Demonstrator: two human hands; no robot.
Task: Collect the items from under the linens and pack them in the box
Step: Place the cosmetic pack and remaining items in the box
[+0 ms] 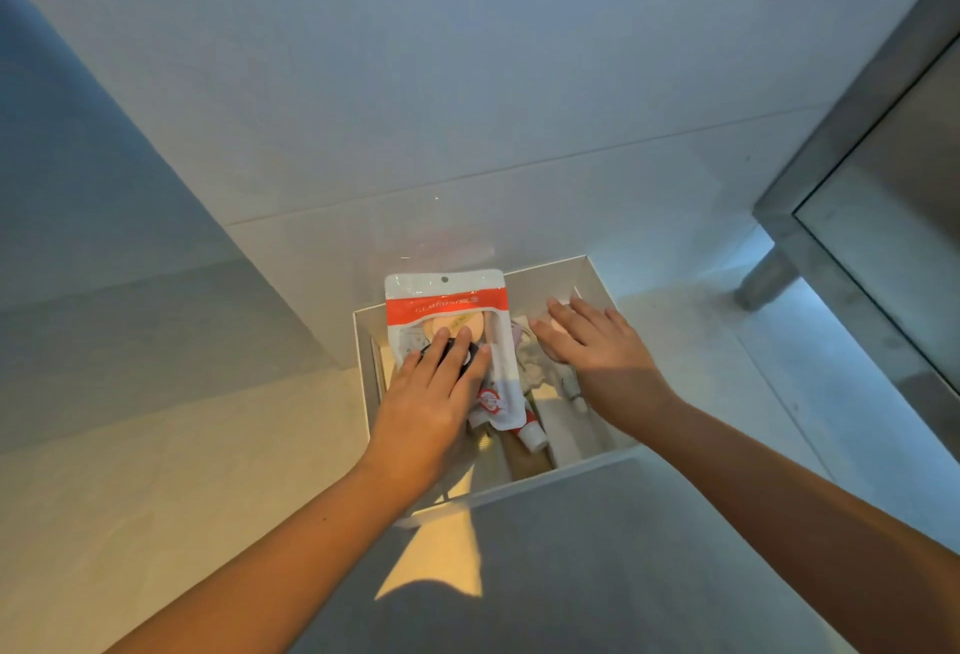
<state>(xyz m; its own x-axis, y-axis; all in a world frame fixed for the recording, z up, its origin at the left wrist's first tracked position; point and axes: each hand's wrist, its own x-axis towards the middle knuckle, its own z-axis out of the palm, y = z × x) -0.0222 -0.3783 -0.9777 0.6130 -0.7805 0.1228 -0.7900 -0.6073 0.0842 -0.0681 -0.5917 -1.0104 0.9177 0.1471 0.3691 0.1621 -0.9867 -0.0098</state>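
Box on pale surface, white tiled wall

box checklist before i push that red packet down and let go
1. Red-and-white packet fully inside the white box: not ok, its top stands above the far rim.
2. Left hand flat on the packet: ok, straight fingers press it.
3. Right hand free: ok, open over the box's right side, holding nothing.
4. Tube inside the box: ok, it lies below the packet's lower edge.
5. Room under the packet: cannot tell, hidden.
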